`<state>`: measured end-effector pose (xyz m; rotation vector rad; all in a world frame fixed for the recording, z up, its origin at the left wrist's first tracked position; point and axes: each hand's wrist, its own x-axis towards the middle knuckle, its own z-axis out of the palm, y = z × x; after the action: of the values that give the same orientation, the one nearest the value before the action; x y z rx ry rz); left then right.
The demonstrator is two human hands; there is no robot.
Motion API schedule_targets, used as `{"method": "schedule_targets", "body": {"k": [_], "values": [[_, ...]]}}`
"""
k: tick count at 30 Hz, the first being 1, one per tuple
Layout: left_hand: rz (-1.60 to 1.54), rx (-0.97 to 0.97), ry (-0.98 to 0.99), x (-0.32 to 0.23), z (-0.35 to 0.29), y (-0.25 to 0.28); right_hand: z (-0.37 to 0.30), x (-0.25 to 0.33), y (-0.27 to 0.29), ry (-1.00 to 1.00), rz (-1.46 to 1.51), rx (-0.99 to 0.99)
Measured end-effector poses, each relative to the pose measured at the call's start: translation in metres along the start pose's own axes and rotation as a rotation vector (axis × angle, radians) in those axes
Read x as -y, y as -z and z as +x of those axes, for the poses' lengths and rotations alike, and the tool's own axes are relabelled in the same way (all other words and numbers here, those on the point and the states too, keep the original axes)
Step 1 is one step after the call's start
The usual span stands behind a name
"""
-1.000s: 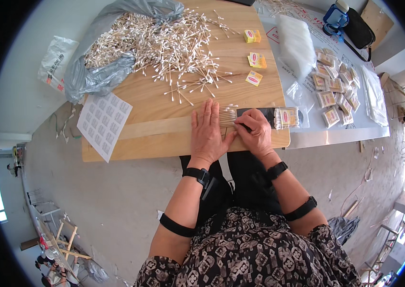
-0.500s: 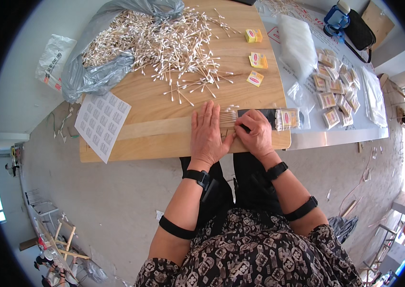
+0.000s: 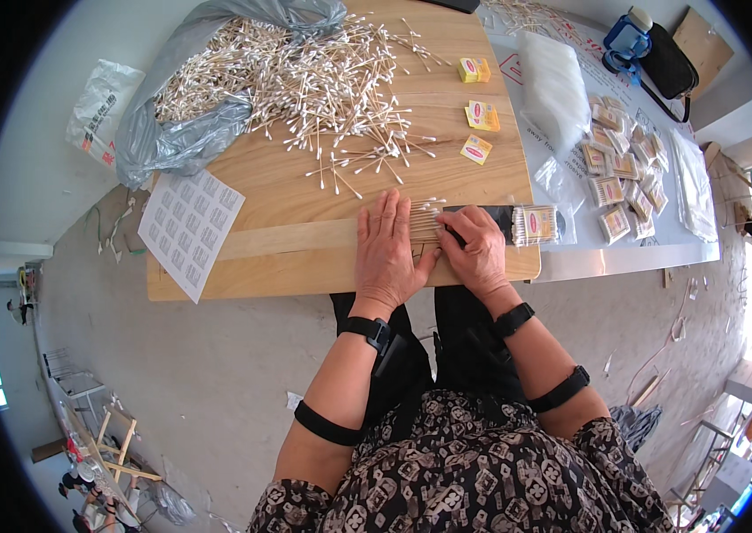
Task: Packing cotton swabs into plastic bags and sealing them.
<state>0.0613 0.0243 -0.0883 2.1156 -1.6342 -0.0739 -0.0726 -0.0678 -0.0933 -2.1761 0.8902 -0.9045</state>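
Before you lies the wooden worktop [image 3: 296, 275], and beyond your left fingers, toward its far side, is the grey bag [image 3: 171, 147] with a loose heap of swabs [image 3: 305, 80]. Your left hand [image 3: 382, 253] rests flat, its fingers stretched and grasping nothing. Your right hand [image 3: 476, 249] has its fingers curled; what they pinch, I cannot tell. To the right of these fingers lies a clear packet [image 3: 536, 224] of swabs, and between, a black strip [image 3: 502, 216] goes under the hand. The row of cotton swabs [image 3: 425, 220] is between your two hands, on the worktop. Since one second ago, almost nothing changes: both hands keep their places, so arranging this row, I judge, is not yet finished.
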Motion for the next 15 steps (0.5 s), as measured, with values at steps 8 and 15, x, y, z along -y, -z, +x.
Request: {"method": "schedule_targets", "body": {"k": [8, 15], "values": [[-0.003, -0.002, 0.005, -0.0008, 0.0000, 0.0012, -0.0001, -0.0008, 0.0010, 0.023, -0.014, 0.004], [-0.016, -0.021, -0.012, 0.0001, -0.0004, 0.0000, 0.0011, 0.0027, 0.0021, -0.017, -0.023, 0.023]]}}
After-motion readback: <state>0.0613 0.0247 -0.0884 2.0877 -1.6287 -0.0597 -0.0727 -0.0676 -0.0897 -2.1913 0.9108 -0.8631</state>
